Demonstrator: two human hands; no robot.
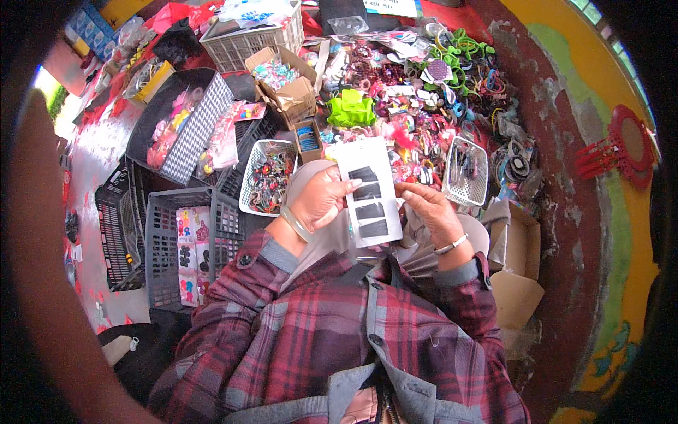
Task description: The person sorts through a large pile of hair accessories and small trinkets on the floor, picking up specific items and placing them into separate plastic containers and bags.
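Observation:
A white card is held up over my lap. Several flat black pieces, which look like bundles of hairpins, are fixed on its front in a column. My left hand grips the card's left edge, with the thumb lying across its face beside the black pieces. On the other side, my right hand has its bent fingers pinched at the card's right edge. Its fingertips are partly hidden, so I cannot make out whether a small piece is between them as well.
Ahead lies a heap of hair accessories. A white basket of small clips is left of my knees, another white basket right. Grey crate and houndstooth box stand left; open cardboard box and wall right.

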